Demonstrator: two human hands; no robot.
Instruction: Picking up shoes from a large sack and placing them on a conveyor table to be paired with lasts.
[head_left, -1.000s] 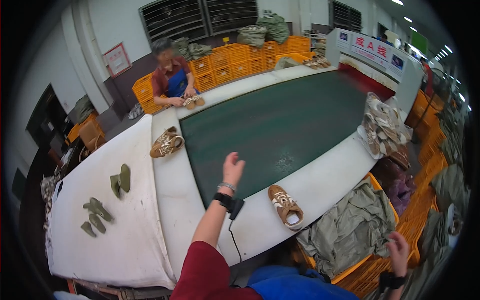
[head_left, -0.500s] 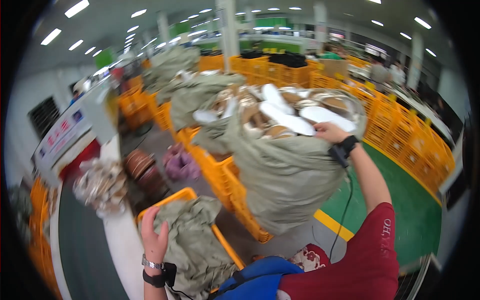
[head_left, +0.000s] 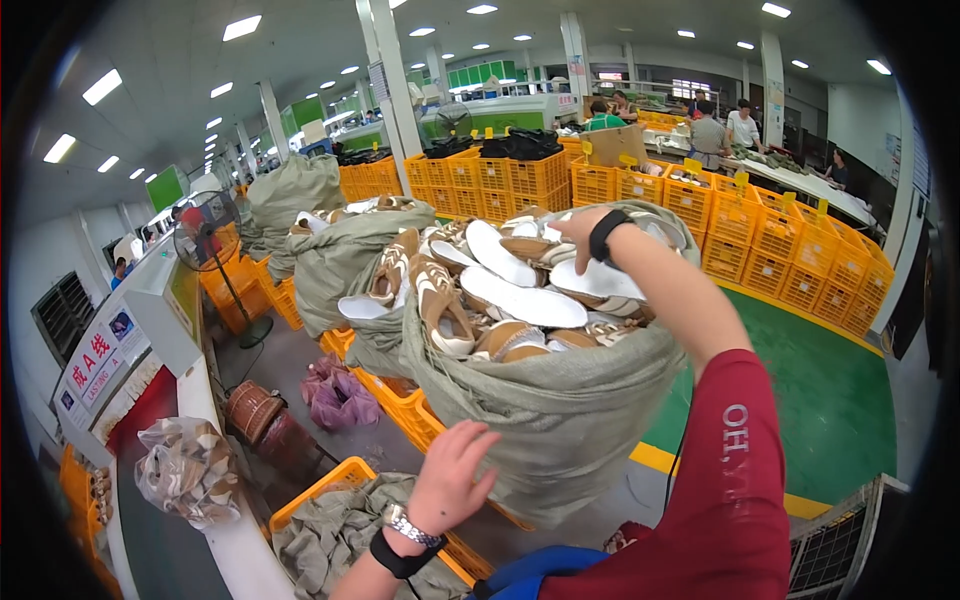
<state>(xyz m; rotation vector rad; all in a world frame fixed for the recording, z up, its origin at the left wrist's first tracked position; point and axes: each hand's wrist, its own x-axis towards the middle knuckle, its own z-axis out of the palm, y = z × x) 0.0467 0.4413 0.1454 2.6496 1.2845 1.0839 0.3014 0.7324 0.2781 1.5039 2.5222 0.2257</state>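
Note:
A large grey-green woven sack stands in front of me, heaped with brown-and-white shoes. Several white insoles lie face up among the shoes. Over the right part of the heap my right hand reaches down, fingers curved and apart, close above a shoe with a white insole. Whether its fingertips touch that shoe I cannot tell. My left hand is open and holds nothing, in front of the sack's near left side. Below it, crumpled grey-green cloth fills a yellow crate.
To the left runs a conveyor with a clear bag of shoes at its edge. A standing fan, a brown basket and a purple bag stand beyond. Stacked yellow crates line the far right; people work behind them.
My view has turned to the right. My right hand has gone from the sack's near right rim to farther over the shoes. My left hand has moved right, towards the sack.

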